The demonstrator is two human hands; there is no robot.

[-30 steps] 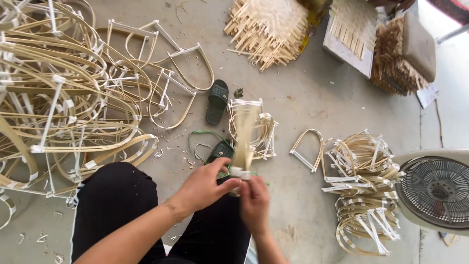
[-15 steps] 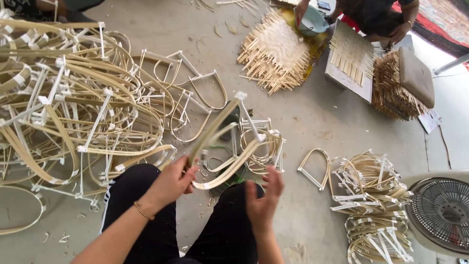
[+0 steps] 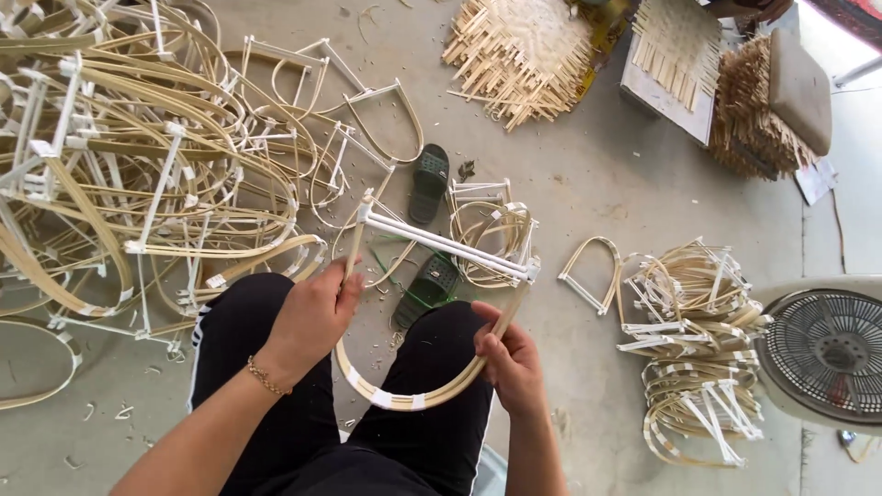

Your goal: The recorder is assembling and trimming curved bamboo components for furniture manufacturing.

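Observation:
Both hands hold one bent bamboo frame, a U-shaped strip bound with white tape, with white straight bars across its open top. My left hand grips the frame's left arm just below the bar. My right hand grips the right side of the curve. The frame hangs flat above my knees in black trousers. A thin bracelet circles my left wrist.
A large tangled heap of similar frames fills the left. A stacked pile of frames lies at the right beside an electric fan. Two dark green sandals and woven bamboo mats lie further off on the concrete floor.
The frame was held upright and edge-on between both hands; it has turned and now lies open and flat. My hands have spread apart to its two sides.

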